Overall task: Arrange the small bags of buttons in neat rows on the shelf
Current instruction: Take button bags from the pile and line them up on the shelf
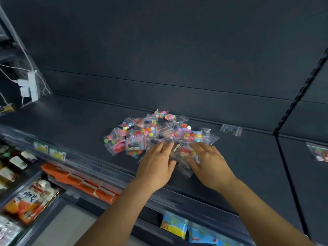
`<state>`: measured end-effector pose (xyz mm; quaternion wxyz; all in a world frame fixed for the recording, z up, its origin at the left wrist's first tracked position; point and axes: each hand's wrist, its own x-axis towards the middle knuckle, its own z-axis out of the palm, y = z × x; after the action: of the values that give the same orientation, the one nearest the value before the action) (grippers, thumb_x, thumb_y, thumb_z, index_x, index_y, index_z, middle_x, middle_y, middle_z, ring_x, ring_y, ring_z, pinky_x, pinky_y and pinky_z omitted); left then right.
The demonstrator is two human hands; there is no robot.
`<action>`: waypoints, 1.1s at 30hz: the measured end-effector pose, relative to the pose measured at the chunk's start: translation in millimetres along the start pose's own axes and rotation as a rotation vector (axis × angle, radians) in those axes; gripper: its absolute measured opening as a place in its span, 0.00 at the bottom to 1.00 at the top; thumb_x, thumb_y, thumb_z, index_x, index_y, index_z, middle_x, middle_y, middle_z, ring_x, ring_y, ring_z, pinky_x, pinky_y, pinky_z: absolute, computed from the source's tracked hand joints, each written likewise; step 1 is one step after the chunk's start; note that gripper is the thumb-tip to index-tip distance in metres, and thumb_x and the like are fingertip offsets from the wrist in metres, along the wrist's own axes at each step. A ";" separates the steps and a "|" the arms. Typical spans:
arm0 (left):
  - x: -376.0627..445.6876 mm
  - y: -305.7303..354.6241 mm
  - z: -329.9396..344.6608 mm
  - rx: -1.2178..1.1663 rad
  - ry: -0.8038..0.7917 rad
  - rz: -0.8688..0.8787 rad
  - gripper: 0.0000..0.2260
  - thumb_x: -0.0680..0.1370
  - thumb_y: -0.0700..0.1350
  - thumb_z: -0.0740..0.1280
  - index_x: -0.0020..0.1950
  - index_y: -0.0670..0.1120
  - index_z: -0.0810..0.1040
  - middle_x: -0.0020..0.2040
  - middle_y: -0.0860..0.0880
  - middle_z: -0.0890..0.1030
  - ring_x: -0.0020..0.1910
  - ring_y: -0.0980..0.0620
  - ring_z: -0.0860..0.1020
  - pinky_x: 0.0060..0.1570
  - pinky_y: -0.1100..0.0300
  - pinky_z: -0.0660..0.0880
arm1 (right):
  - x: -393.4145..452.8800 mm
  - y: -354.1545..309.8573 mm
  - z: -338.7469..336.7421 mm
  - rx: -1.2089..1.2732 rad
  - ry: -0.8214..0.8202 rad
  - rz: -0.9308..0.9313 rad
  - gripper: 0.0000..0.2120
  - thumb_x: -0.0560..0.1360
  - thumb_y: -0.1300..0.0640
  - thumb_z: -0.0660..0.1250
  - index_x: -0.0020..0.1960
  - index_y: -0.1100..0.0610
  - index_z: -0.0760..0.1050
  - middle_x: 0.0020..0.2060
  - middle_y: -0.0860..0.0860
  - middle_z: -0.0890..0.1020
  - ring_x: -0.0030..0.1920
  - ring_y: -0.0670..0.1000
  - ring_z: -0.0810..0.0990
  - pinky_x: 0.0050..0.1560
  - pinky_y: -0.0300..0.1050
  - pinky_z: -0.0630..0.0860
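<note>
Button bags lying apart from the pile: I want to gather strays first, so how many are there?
2. A dark-buttoned bag lies right of the pile near the back wall; a colourful bag sits at the frame's right edge. More may lie out of view.

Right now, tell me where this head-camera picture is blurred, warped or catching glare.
Head view: motion blur smears the lower-shelf packets and the shelf's front edge; wide-angle distortion bends the slotted upright; the pile of button bags stays fairly sharp, with small glints on the plastic; both the left hand and the right hand are evenly lit, and shadows are soft.
</note>
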<state>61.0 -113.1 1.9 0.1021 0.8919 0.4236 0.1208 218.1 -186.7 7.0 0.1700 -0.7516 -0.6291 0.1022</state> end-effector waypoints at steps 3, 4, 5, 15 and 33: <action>10.3 -13.7 1.1 0.000 -0.025 0.073 0.26 0.81 0.52 0.58 0.77 0.49 0.56 0.74 0.51 0.62 0.72 0.50 0.61 0.71 0.56 0.60 | 12.1 -9.4 11.0 -0.010 0.021 0.068 0.23 0.80 0.48 0.56 0.73 0.52 0.61 0.71 0.49 0.66 0.71 0.54 0.62 0.71 0.48 0.60; 13.5 -16.7 2.4 -0.003 -0.031 0.094 0.25 0.81 0.52 0.58 0.77 0.49 0.56 0.74 0.51 0.62 0.73 0.50 0.60 0.71 0.55 0.59 | 15.2 -11.4 13.3 -0.010 0.025 0.092 0.23 0.80 0.49 0.57 0.73 0.52 0.62 0.70 0.49 0.67 0.70 0.54 0.63 0.71 0.49 0.61; 16.2 -18.8 3.6 -0.010 -0.039 0.109 0.25 0.81 0.52 0.58 0.77 0.49 0.56 0.74 0.51 0.63 0.73 0.50 0.60 0.71 0.55 0.59 | 17.8 -12.7 15.2 -0.009 0.029 0.112 0.22 0.79 0.50 0.57 0.72 0.52 0.62 0.70 0.49 0.68 0.69 0.55 0.63 0.70 0.49 0.62; 27.3 -22.1 19.8 -0.044 0.006 0.164 0.21 0.80 0.54 0.60 0.71 0.48 0.69 0.66 0.51 0.70 0.67 0.50 0.66 0.66 0.54 0.65 | 32.5 -12.9 18.5 0.068 0.097 0.224 0.20 0.76 0.52 0.66 0.67 0.51 0.71 0.59 0.53 0.73 0.64 0.56 0.66 0.59 0.43 0.65; 57.5 15.2 4.5 -1.026 0.058 -0.449 0.06 0.78 0.48 0.66 0.45 0.48 0.79 0.40 0.49 0.82 0.39 0.51 0.79 0.42 0.55 0.77 | 56.4 -4.0 -8.7 0.839 0.099 0.402 0.13 0.74 0.49 0.68 0.40 0.59 0.77 0.29 0.49 0.76 0.26 0.44 0.70 0.30 0.36 0.69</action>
<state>108.7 -78.0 9.3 0.5345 0.6121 0.4929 0.3110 228.2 -131.9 19.9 0.4660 -0.7289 -0.3663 0.3426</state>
